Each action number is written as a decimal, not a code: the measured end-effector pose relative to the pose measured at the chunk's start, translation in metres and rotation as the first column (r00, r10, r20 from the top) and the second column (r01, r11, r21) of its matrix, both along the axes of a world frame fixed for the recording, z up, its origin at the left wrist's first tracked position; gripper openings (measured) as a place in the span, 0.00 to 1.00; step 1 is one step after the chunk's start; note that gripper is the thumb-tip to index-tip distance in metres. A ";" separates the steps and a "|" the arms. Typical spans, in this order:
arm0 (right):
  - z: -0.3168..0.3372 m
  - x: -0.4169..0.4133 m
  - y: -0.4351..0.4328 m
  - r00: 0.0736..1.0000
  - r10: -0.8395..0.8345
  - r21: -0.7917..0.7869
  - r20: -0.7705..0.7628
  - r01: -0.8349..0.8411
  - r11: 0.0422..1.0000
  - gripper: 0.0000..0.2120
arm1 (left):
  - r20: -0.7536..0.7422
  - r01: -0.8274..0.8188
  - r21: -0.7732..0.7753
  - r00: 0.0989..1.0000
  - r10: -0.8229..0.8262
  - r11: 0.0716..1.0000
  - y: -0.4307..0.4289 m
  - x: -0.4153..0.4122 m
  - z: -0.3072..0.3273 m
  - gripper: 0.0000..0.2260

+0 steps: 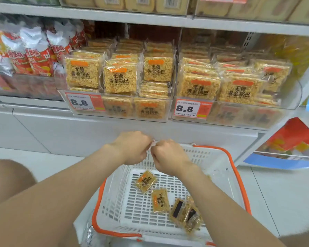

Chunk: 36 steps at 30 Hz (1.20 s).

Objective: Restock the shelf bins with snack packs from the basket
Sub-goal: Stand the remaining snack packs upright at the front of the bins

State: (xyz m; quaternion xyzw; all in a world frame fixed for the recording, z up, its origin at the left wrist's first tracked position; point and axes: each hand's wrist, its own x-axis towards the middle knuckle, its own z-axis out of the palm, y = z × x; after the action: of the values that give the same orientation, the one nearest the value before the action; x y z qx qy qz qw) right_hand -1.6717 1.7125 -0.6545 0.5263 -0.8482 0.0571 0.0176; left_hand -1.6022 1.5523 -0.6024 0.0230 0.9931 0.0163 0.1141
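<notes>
My left hand [132, 148] and my right hand [169, 155] meet knuckle to knuckle above the far side of the white basket [219, 157] with its orange rim. Both have curled fingers, and together they pinch a small bit of clear wrapper [152, 143]; the rest of it is hidden behind the hands. Several yellow snack packs lie on the basket floor, one [145, 181] near the middle and others [179, 210] toward the right corner. Above, two clear shelf bins, left [89, 115] and right [282, 97], hold rows of the same packs.
Red and silver snack bags [37, 56] fill the bin to the left. Price tags reading 8.8 [78, 102] hang on the bin fronts. A blue and orange display [292, 136] stands at the right. The basket sits on the white floor, and my knee [7, 179] is at left.
</notes>
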 end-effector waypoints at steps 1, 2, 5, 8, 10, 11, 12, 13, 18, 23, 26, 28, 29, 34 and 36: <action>-0.009 0.001 0.003 0.999 -0.026 0.110 0.037 0.022 0.994 0.06 | 0.043 -0.024 0.016 0.999 0.023 1.000 0.003 -0.001 -0.014 0.09; -0.020 -0.001 0.007 0.996 -0.051 0.187 0.070 0.037 0.982 0.04 | 0.084 -0.048 0.024 0.995 0.046 0.999 0.007 -0.001 -0.028 0.10; -0.047 -0.003 0.019 0.958 -0.177 0.329 0.226 0.096 0.940 0.10 | 0.208 -0.160 0.051 0.967 0.146 0.986 0.016 -0.002 -0.074 0.09; -0.076 -0.009 0.028 0.902 -0.288 0.438 0.321 0.128 0.890 0.07 | 0.287 -0.275 0.109 0.929 0.235 0.955 0.021 -0.002 -0.121 0.08; -0.093 -0.012 0.034 0.861 -0.352 0.508 0.367 0.132 0.851 0.11 | 0.341 -0.324 0.143 0.903 0.261 0.935 0.030 0.000 -0.150 0.07; -0.101 -0.014 0.038 0.842 -0.380 0.529 0.384 0.136 0.838 0.13 | 0.366 -0.327 0.151 0.895 0.254 0.933 0.035 0.000 -0.163 0.06; -0.107 -0.016 0.042 0.824 -0.404 0.550 0.397 0.138 0.824 0.14 | 0.393 -0.318 0.154 0.888 0.237 0.935 0.042 0.002 -0.176 0.07; -0.112 -0.018 0.046 0.812 -0.424 0.570 0.401 0.141 0.810 0.14 | 0.420 -0.301 0.163 0.883 0.210 0.940 0.048 0.003 -0.190 0.08; -0.130 -0.029 0.064 0.724 -0.532 0.612 0.440 0.191 0.767 0.09 | 0.472 -0.126 0.104 0.879 0.063 0.987 0.070 0.011 -0.256 0.30; -0.142 -0.035 0.075 0.659 -0.589 0.623 0.468 0.227 0.748 0.05 | 0.434 -0.036 -0.020 0.900 0.041 0.999 0.088 0.014 -0.276 0.41; -0.145 -0.036 0.076 0.636 -0.605 0.635 0.479 0.224 0.739 0.05 | 0.386 -0.081 -0.135 0.914 0.127 0.988 0.101 0.012 -0.279 0.36; -0.148 -0.037 0.077 0.612 -0.623 0.633 0.488 0.243 0.735 0.05 | 0.421 -0.116 -0.141 0.892 0.166 0.983 0.103 0.010 -0.280 0.33; -0.148 -0.038 0.076 0.600 -0.625 0.628 0.499 0.246 0.738 0.07 | 0.439 -0.132 -0.119 0.882 0.171 0.984 0.102 0.008 -0.279 0.30; -0.138 -0.040 0.075 0.567 -0.639 0.628 0.519 0.254 0.736 0.15 | 0.449 -0.324 0.203 0.869 0.206 0.924 0.084 -0.002 -0.266 0.18; -0.128 -0.041 0.073 0.571 -0.636 0.628 0.519 0.249 0.737 0.18 | 0.486 -0.409 0.330 0.846 0.218 0.851 0.072 -0.006 -0.254 0.13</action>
State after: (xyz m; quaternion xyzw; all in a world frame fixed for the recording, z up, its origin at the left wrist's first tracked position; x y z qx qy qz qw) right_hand -1.7122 1.7853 -0.7829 0.2090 -0.8789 0.0313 -0.4277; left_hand -1.6079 1.6242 -0.8566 -0.1237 0.9048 0.2537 0.3188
